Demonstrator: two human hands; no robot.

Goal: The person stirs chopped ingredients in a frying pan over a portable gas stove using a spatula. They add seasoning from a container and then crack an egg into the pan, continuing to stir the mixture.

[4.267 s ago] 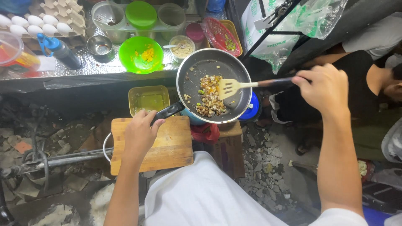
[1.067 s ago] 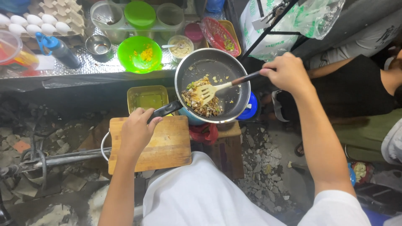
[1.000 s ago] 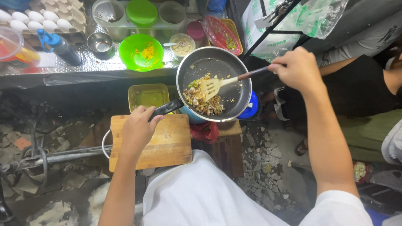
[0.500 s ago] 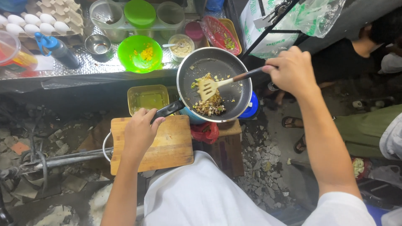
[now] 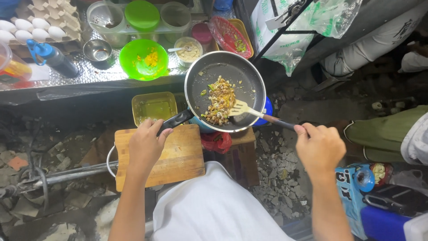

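The right hand (image 5: 318, 147), earlier raised beyond the frying pan (image 5: 225, 91) on its right, now sits low and close to the body, gripping the spatula (image 5: 256, 114) from the pan's near right side. The slotted blade, previously reaching in from the far right rim, now enters over the near rim and meets the right edge of the chopped food (image 5: 219, 100), which has gathered into a longer heap down the pan's middle. The seated person in black has left view.

My wooden cutting board (image 5: 174, 156) lies bare beside my left hand (image 5: 145, 145). Beyond the frying pan (image 5: 225, 91), the green bowl (image 5: 143, 59), cups and egg tray (image 5: 33, 22) crowd the tabletop (image 5: 80, 78).
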